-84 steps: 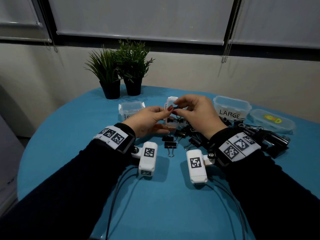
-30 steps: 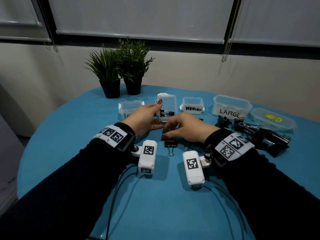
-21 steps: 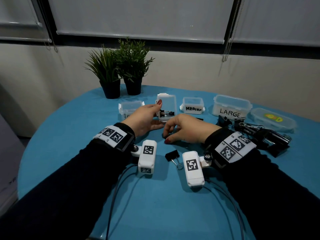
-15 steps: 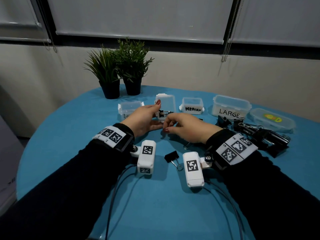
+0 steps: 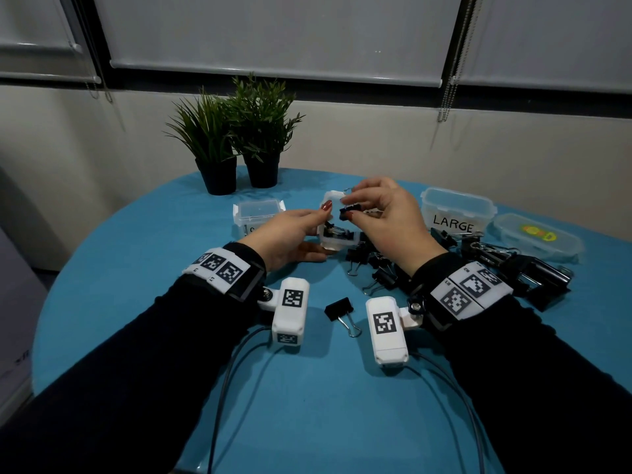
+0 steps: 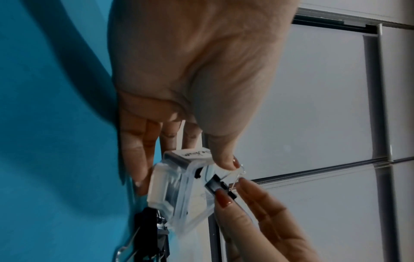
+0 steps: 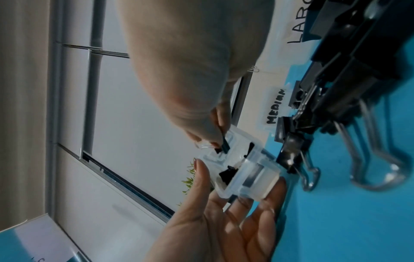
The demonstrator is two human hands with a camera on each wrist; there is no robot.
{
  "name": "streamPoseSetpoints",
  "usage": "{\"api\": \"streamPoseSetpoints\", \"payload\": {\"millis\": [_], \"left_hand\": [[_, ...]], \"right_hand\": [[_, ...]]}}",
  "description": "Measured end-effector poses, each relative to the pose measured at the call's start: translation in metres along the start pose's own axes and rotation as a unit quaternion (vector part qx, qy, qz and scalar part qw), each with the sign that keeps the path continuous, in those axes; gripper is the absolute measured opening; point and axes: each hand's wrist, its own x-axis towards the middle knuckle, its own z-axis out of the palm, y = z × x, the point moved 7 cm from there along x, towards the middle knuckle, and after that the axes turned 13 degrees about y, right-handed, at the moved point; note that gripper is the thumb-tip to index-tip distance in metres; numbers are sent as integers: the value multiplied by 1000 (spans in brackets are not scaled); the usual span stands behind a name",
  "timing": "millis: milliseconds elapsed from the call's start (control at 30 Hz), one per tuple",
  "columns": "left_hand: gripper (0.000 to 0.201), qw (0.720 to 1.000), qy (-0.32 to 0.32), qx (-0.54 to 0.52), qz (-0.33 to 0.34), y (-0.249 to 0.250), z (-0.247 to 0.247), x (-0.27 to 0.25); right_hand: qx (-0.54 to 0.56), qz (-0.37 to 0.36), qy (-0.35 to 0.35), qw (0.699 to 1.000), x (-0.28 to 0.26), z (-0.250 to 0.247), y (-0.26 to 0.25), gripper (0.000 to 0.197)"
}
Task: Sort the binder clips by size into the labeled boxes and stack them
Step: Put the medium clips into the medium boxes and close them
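A small black clip is pinched between thumb and fingertips of the right hand, held just above the open mouth of a small clear box. The left hand grasps that box, tilted, thumb on its upper rim and fingers under its base; a few clips already lie inside. Below the right wrist sits a heap of clips, and one lone clip lies between the two wrists. Beyond the right hand stands the LARGE box; beyond the left, another clear box
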Motion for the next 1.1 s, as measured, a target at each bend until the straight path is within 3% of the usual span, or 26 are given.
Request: {"api": "streamPoseSetpoints", "payload": {"millis": [100, 200, 367, 500, 700, 800, 1000, 1100], "left_hand": [[43, 999, -16, 32, 13, 0, 4, -1], [57, 998, -13, 50, 23, 0, 4, 0], [71, 999, -5, 42, 27, 2, 1, 5], [64, 999, 0, 46, 26, 2, 1, 3], [64, 999, -18, 27, 33, 5, 5, 1], [55, 998, -5, 46, 50, 5, 6, 2], [42, 999, -15, 24, 40, 1, 3, 2], [42, 999, -19, -10, 25, 0, 3, 3]], "right_hand": [[-42, -8, 15, 999, 2, -5, 0, 34], [-119, -32, 19, 992, 6, -8, -3, 23], [-150, -67, 2, 986, 8, -6, -11, 14], [-202, -91, -59, 973, 6, 2, -10, 18], [-202, -122, -39, 971, 5, -1, -19, 22], [-216, -98, -103, 966, 0, 7, -14, 42], [-243, -85, -175, 950, -7, 18, -10, 48], [-173, -75, -121, 975, -5, 10, -8, 43]]}}
